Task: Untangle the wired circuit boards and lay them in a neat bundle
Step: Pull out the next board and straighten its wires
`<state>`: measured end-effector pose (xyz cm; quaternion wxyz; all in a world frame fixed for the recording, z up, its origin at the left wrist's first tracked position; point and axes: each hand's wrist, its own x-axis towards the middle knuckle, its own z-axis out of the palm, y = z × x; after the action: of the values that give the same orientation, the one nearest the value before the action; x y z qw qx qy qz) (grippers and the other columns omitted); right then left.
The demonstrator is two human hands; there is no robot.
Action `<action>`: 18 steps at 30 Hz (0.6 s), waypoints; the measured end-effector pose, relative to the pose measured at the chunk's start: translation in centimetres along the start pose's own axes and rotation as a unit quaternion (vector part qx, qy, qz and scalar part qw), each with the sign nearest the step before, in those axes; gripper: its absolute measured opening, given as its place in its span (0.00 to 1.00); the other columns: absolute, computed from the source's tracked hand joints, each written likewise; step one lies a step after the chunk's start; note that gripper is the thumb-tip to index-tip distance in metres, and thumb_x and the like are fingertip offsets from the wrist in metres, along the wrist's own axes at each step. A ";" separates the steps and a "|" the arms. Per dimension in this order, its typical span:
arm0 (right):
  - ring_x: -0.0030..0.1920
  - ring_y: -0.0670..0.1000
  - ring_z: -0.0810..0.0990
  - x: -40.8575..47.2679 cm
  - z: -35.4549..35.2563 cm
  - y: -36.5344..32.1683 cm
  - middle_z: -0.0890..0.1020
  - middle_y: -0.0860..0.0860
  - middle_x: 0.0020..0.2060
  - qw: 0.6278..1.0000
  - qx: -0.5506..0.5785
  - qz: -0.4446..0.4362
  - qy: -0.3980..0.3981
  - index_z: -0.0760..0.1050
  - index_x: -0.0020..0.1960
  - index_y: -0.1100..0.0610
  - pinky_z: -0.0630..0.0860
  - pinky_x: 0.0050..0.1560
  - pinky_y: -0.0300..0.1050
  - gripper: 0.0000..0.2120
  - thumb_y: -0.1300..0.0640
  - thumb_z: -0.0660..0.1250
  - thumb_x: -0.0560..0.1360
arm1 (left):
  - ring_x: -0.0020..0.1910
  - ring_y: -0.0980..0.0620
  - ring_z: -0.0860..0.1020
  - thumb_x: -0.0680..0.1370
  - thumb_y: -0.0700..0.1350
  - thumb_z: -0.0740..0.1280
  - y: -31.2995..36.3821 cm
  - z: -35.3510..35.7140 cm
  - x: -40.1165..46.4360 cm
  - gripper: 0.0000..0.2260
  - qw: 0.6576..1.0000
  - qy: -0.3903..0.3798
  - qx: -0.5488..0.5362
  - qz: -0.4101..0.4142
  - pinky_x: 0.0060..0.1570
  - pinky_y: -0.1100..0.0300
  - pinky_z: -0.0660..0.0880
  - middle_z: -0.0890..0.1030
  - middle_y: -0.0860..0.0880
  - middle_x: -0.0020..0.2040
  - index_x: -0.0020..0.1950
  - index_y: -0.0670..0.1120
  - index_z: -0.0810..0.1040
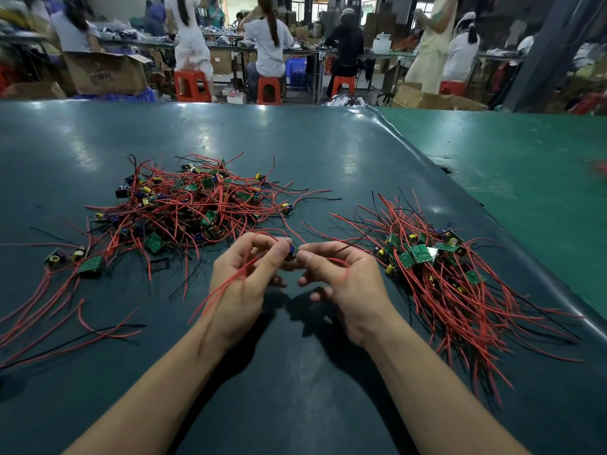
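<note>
Partly done — roughly a third, judging by the piles. At three o'clock on the dark mat [295,142], a combed bundle [437,270] with boards together and red leads fanned toward five o'clock. At ten o'clock, the tangled heap [193,205], still the larger lot, with a few strays [78,257] at nine o'clock. At centre, one small board [291,252] pinched between left hand [244,284] and right hand [341,284], both curled round its red leads. Heap left to clear piece by piece.
</note>
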<state>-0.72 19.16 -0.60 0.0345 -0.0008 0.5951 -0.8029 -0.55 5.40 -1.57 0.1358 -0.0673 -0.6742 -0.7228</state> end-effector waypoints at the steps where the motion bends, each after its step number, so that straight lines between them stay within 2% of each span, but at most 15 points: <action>1: 0.29 0.47 0.79 0.1 -0.1 0.0 0.85 0.52 0.35 1.000 0.010 0.001 0.012 0.80 0.43 0.58 0.71 0.23 0.36 0.04 0.65 0.72 0.73 | 0.44 0.53 0.82 0.74 0.43 0.70 0.0 -0.2 0.0 0.06 1.000 -0.010 -0.006 0.003 0.38 0.63 0.78 0.84 0.45 0.51 0.43 0.41 0.78; 3: 0.28 0.46 0.80 0.2 -0.2 -0.1 0.85 0.53 0.35 0.999 0.044 0.016 0.029 0.80 0.43 0.58 0.71 0.24 0.34 0.03 0.64 0.71 0.74 | 0.48 0.52 0.82 0.72 0.42 0.74 -0.1 -0.4 -0.1 0.07 0.999 -0.026 0.002 0.024 0.43 0.59 0.79 0.82 0.45 0.54 0.44 0.39 0.80; 5: 0.27 0.46 0.80 0.2 -0.3 -0.2 0.85 0.54 0.34 0.995 0.086 0.038 0.028 0.79 0.42 0.58 0.71 0.24 0.34 0.04 0.64 0.70 0.75 | 0.52 0.53 0.81 0.71 0.39 0.74 -0.4 -0.5 -0.3 0.03 0.990 -0.041 0.079 0.110 0.46 0.62 0.77 0.80 0.44 0.55 0.43 0.42 0.82; 7: 0.27 0.46 0.80 0.2 -0.2 -0.2 0.85 0.54 0.34 0.994 0.100 0.048 0.018 0.79 0.42 0.58 0.72 0.25 0.34 0.05 0.65 0.70 0.75 | 0.51 0.51 0.80 0.71 0.40 0.74 -0.8 -0.4 -0.5 0.02 0.968 -0.065 0.151 0.189 0.41 0.63 0.76 0.79 0.45 0.54 0.42 0.44 0.83; 8: 0.27 0.46 0.80 0.2 -0.2 -0.1 0.85 0.54 0.34 0.995 0.091 0.047 0.012 0.79 0.41 0.58 0.73 0.25 0.34 0.05 0.65 0.70 0.74 | 0.49 0.49 0.80 0.71 0.42 0.74 -0.9 -0.4 -0.7 0.03 0.963 -0.073 0.166 0.199 0.39 0.61 0.76 0.79 0.46 0.53 0.42 0.45 0.82; 11: 0.29 0.46 0.80 0.0 -0.1 0.2 0.84 0.53 0.34 0.999 0.038 0.036 -0.011 0.81 0.40 0.56 0.72 0.25 0.36 0.05 0.63 0.72 0.73 | 0.41 0.50 0.80 0.71 0.52 0.73 -0.9 -0.1 -0.8 0.09 0.974 -0.038 0.166 0.152 0.36 0.54 0.77 0.79 0.52 0.51 0.41 0.49 0.76; 13: 0.30 0.46 0.79 -0.1 0.0 0.3 0.83 0.51 0.34 0.999 -0.003 0.030 -0.032 0.82 0.40 0.55 0.71 0.25 0.36 0.04 0.62 0.72 0.73 | 0.40 0.53 0.80 0.73 0.53 0.72 -0.9 -0.1 -0.5 0.11 0.976 0.015 0.168 0.134 0.36 0.59 0.76 0.80 0.53 0.50 0.39 0.49 0.74; 15: 0.30 0.46 0.79 -0.2 0.1 0.4 0.85 0.52 0.35 0.999 -0.018 0.029 -0.041 0.81 0.43 0.56 0.70 0.25 0.37 0.02 0.62 0.72 0.73 | 0.42 0.54 0.80 0.75 0.51 0.70 -1.0 -0.3 -0.2 0.10 0.972 0.055 0.187 0.131 0.38 0.66 0.73 0.81 0.51 0.49 0.38 0.48 0.75; 18: 0.29 0.47 0.79 -0.1 0.0 0.2 0.85 0.54 0.37 0.999 0.003 0.037 -0.023 0.80 0.43 0.57 0.70 0.24 0.36 0.02 0.61 0.72 0.74 | 0.44 0.58 0.79 0.76 0.47 0.66 -1.1 -0.5 0.1 0.09 0.969 0.079 0.193 0.129 0.44 0.70 0.71 0.80 0.49 0.49 0.38 0.45 0.77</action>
<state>-0.63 19.12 -0.78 0.0779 0.0028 0.5917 -0.8024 -0.92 4.99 -2.64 0.2912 -0.0689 -0.7736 -0.5585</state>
